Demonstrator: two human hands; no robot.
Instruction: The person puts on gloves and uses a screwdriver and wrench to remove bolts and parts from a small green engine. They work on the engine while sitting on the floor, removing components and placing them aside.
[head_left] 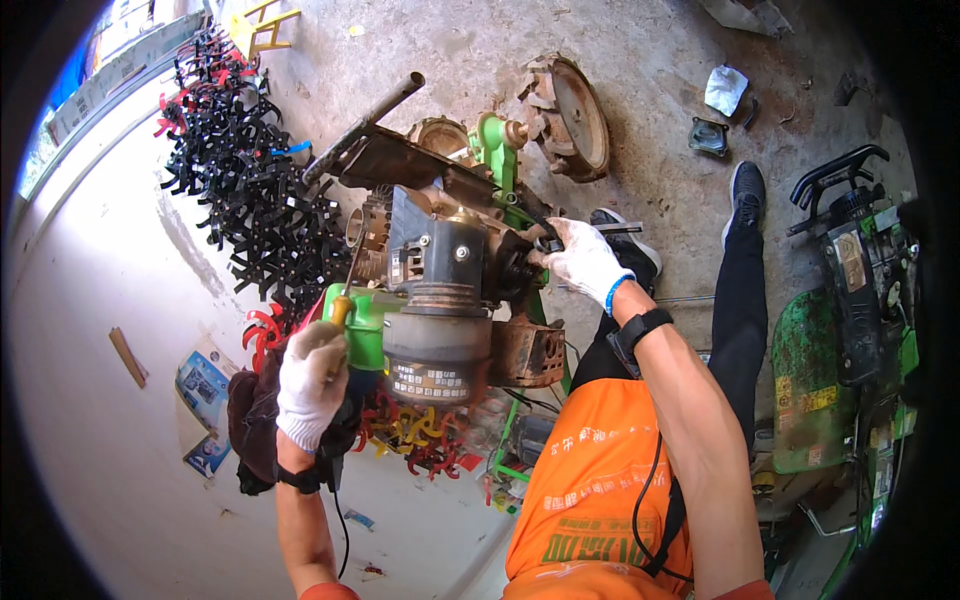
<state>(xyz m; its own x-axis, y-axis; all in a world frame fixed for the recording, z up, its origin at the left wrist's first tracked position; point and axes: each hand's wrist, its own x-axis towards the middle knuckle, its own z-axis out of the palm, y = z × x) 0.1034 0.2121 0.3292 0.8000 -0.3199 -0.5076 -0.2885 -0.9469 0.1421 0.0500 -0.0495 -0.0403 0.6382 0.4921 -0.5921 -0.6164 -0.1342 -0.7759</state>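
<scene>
A small tiller-like machine with a grey-black engine (435, 345) and a green tank (358, 325) stands in front of me. My left hand (313, 380), in a white glove, is closed round the yellow handle of a screwdriver (342, 308). Its thin shaft points up along the engine's left side. On the engine's right side, my gloved right hand (582, 262) is closed on a dark tool, whose kind is partly hidden by the fingers. A metal bar (620, 228) sticks out to the right beside that hand. Rusty, greasy housing (515, 265) lies by its fingertips.
A lugged wheel (575, 120) and a metal tube (390, 100) stand out at the machine's far side. Piled black tiller blades (250, 180) lie along the left wall. Another green machine (815, 380) stands at the right. A small tray (708, 137) and white cloth (726, 90) lie on the floor.
</scene>
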